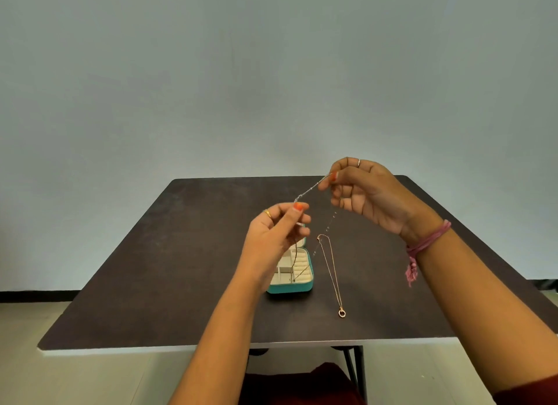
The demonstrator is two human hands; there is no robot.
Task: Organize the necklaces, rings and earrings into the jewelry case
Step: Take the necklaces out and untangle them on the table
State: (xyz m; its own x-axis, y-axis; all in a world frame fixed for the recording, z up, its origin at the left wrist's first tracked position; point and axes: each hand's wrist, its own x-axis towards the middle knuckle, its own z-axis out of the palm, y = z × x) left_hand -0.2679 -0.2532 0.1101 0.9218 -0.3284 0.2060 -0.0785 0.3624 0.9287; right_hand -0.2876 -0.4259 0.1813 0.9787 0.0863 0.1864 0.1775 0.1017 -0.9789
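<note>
A thin silver beaded necklace (311,190) is stretched in the air between my two hands above the table. My left hand (276,232) pinches its lower end and my right hand (365,193) pinches its upper end; a loose length hangs down from the right hand. Below my left hand stands the open teal jewelry case (290,288) with a cream lining and ring rolls; a dark chain dangles from the left hand into it. A gold necklace (330,271) with a round pendant lies flat on the table just right of the case.
The dark brown table (181,268) stands against a plain pale wall. Its white front edge runs across the lower view, with black legs and a dark red garment beneath. A pink thread band is tied on my right wrist.
</note>
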